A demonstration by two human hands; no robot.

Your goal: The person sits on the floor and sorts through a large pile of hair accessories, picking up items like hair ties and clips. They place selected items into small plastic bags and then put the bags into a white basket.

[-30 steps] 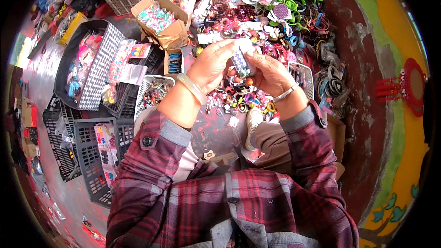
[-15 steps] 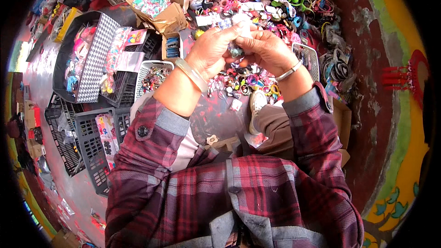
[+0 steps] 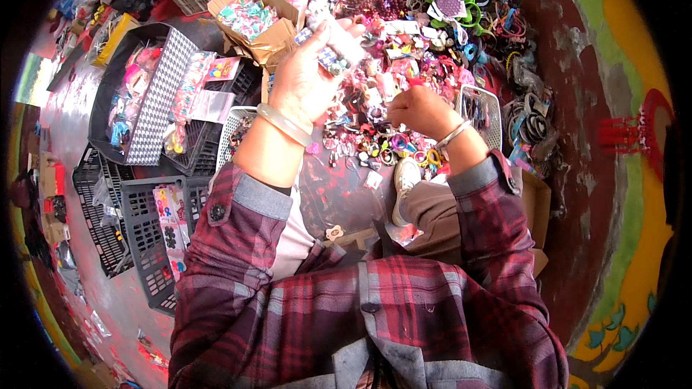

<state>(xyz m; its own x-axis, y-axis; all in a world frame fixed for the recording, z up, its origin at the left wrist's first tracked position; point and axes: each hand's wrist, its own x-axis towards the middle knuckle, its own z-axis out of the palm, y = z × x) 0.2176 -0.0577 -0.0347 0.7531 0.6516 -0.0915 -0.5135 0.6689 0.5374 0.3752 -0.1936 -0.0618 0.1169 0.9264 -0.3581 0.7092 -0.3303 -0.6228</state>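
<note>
My left hand [image 3: 304, 81] holds a clear plastic packet [image 3: 344, 45] with small dark and bluish items at its lower end. The thumb lies along the packet's left side and the fingers are behind it. To the right, my right hand [image 3: 425, 112] is apart from it, its fingers curled into a fist with the back of the hand up. What those fingers hold, if anything, is hidden. Both hands hover above a large pile of hair accessories [image 3: 404, 57], with colourful hair ties [image 3: 398, 142] at its near edge.
An open cardboard box [image 3: 288, 27] of small packets and a houndstooth-patterned box [image 3: 160, 101] stand at left, above dark plastic crates [image 3: 148, 238]. A white basket [image 3: 481, 94] sits right of my right hand. Green headbands [image 3: 468, 0] lie at the far right.
My hands have parted. The left has moved left and up with the packet and turned it into view; the right has let go of it, dropped lower and curled into a fist.
</note>
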